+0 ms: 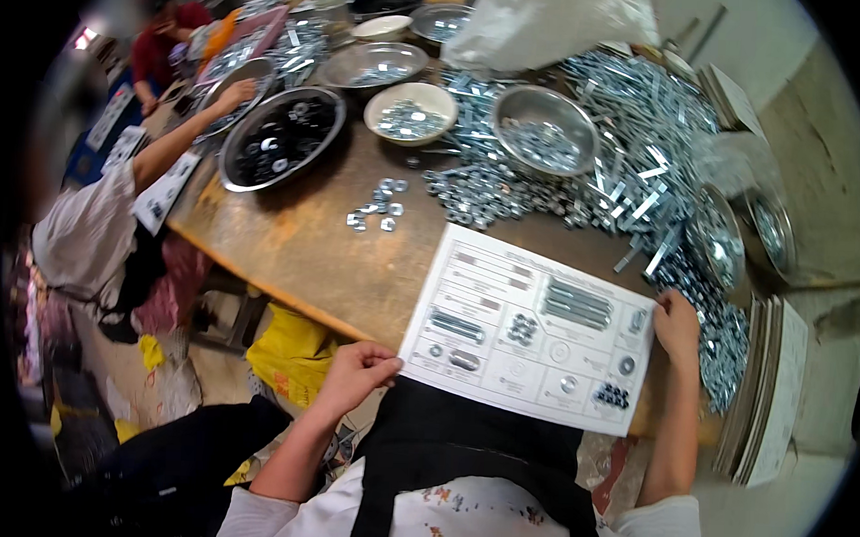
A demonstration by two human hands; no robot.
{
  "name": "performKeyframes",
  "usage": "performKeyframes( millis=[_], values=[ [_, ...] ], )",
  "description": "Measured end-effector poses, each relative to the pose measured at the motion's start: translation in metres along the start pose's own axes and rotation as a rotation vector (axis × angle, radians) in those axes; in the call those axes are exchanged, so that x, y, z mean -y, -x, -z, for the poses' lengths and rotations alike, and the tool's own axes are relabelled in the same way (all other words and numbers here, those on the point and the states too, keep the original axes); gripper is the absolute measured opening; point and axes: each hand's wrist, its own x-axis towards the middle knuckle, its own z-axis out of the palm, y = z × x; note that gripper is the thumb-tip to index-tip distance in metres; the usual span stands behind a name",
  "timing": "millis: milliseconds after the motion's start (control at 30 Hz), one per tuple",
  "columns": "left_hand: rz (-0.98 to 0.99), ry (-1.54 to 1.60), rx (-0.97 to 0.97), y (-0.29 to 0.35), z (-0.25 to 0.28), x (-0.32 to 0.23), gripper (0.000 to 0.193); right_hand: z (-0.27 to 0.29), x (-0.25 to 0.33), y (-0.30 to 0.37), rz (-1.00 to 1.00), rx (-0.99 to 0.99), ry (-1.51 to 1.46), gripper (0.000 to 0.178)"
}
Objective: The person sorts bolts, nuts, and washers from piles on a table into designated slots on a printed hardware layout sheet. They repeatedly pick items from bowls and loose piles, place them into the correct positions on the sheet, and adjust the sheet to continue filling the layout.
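A white printed card (517,366) with a grid of boxes spans the space between my hands, over the table's near edge. Bolts, nuts and washers show in its boxes; whether all are real or some printed, I cannot tell. My left hand (355,375) pinches the card's left edge near the lower corner. At the opposite edge my right hand (676,326) grips the card near its upper right corner. Just beyond the card, a small group of loose nuts (380,205) lies on the wooden table (289,249). A heap of nuts (480,196) spreads beside them.
A pile of long bolts (634,124) covers the table's far right. Bowls of small metal parts stand behind, including a cream bowl (411,140) and a steel bowl (545,168). An oval bowl of black parts (280,176) is left. Stacked cards (762,394) stand right. A co-worker's arm (174,151) reaches in left.
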Motion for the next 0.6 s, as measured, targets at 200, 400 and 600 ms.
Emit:
performKeyframes(
  millis=[200,400,600],
  values=[
    [0.028,0.067,0.056,0.001,0.002,-0.002,0.016,-0.007,-0.018,-0.001,0.036,-0.012,-0.031,0.009],
    [0.075,0.106,0.115,0.019,0.014,0.002,0.014,-0.013,-0.032,-0.006,0.029,0.115,-0.325,0.003],
    [0.159,0.167,0.041,0.043,0.058,0.016,0.016,-0.023,0.032,0.004,-0.093,0.273,-0.709,0.003]
  ],
)
